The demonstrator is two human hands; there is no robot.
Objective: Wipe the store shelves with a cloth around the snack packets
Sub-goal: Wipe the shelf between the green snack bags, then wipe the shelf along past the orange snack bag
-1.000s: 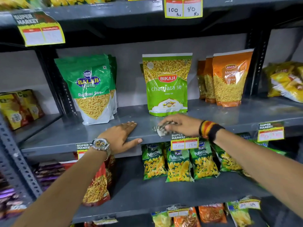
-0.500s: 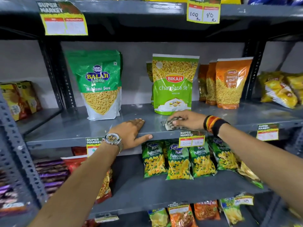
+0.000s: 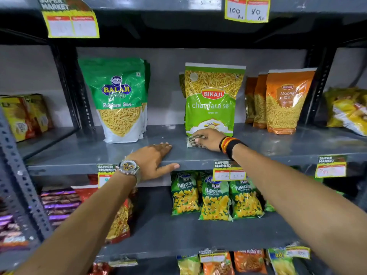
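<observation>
Counts: 2 hands, left (image 3: 154, 158) and right (image 3: 208, 138). 1 cloth (image 3: 193, 141). 3 orange Moong Dal packs (image 3: 286, 102) in a row. 3 Puffcorn bags (image 3: 215, 199) clearly visible. 1 wristwatch (image 3: 129, 167). Stacked green packs: count unclear.

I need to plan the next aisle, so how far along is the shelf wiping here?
Nothing can be called done: the grey shelf shows no clear wiped mark. In hand: the right hand presses the cloth on it at the foot of the light green packet, while the left hand rests on the front edge. Left, as far as can be judged: around the dark green packet and orange packets, plus the lower shelf.
</observation>
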